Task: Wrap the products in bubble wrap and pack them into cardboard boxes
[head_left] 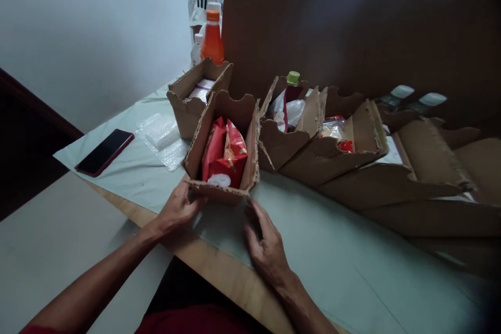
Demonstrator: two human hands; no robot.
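Head view: ragged cardboard box (pixel 235 108), glossy red packets (pixel 214 148) inside; left grip (pixel 179 205), right grip (pixel 269 250) half-curled, hold unclear.

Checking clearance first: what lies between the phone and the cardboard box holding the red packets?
Clear bubble wrap lies on the pale cloth between the phone and that cardboard box, as the head view shows.

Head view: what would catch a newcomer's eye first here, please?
The red packaging in the cardboard box probably comes first, the left hand and right hand near its front corners. Farther back stands an orange bottle; a phone lies on the pale cloth at left.
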